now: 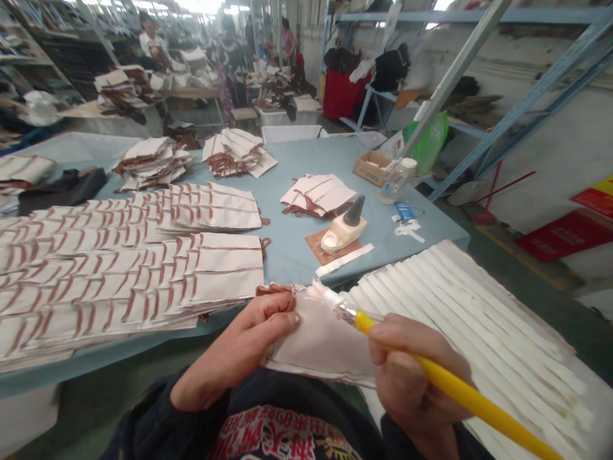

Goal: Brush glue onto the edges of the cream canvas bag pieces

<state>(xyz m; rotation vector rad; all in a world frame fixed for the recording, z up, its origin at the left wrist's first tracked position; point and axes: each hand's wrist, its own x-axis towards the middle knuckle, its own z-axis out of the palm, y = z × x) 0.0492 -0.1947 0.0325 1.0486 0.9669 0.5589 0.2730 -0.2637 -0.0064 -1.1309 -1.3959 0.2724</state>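
Observation:
My left hand (249,338) pinches the upper left edge of a pale fabric piece (320,351) with brown trim, held low in front of my body. Closed around a yellow-handled brush (450,383) is my right hand (412,370). The brush's whitish bristles touch or hover just over the top edge of the piece; which of the two I cannot tell. Beyond it on the table lies a brown board (330,246) carrying a cream bottle-like container (342,231) with a dark, pointed top. A white strip (345,259) rests just in front of the board.
Overlapping rows of pale, brown-edged pieces (225,262) cover the left of the blue table (287,252). Several stacks (318,193) stand farther back. Long white strips (479,332) spread over a surface at the right. A clear jar (397,182) and a cardboard box (371,168) sit near the metal post.

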